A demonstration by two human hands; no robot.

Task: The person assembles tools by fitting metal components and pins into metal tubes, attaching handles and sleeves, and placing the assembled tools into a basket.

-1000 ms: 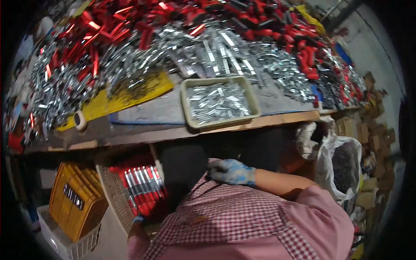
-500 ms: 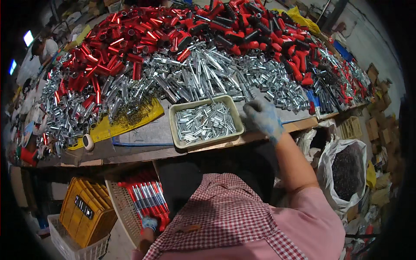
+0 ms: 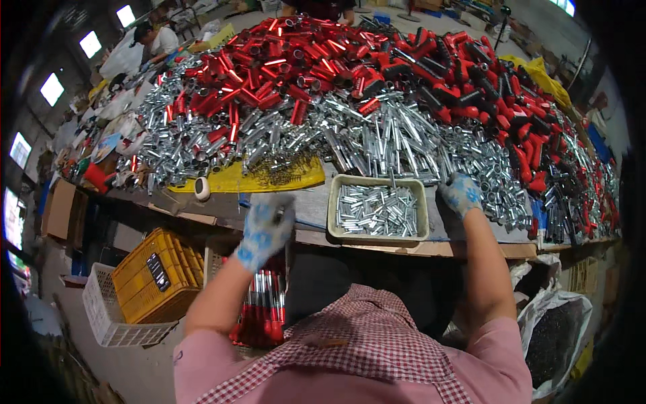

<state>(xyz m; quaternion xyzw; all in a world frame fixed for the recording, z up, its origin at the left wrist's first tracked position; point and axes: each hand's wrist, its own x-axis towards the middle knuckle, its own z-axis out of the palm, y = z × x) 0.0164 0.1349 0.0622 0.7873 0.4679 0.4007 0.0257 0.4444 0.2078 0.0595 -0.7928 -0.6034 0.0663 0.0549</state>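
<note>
My left hand (image 3: 268, 227), in a white and blue glove, is raised over the front edge of the table. Motion smears its fingers, so whether it grips anything is unclear. My right hand (image 3: 461, 195), gloved alike, has its fingers curled in at the front of a pile of short silver tubes (image 3: 481, 158). What it may hold is hidden. Between the two hands stands a pale rectangular tray (image 3: 331, 219) with many small silver pins (image 3: 377, 210). Longer silver rods (image 3: 397, 135) lie heaped behind that tray.
Red tubes (image 3: 269, 74) and red-black handles (image 3: 464, 74) pile up at the back. A yellow sheet (image 3: 229, 179) holds dark springs. Below the table are a crate of red and silver tools (image 3: 266, 303), yellow crates (image 3: 151, 269) and a white sack (image 3: 538, 323). People are at the far side.
My left hand has risen from the crate of red tools to above the table edge. My right hand has moved from beside the tray to the silver tubes. The view has shifted.
</note>
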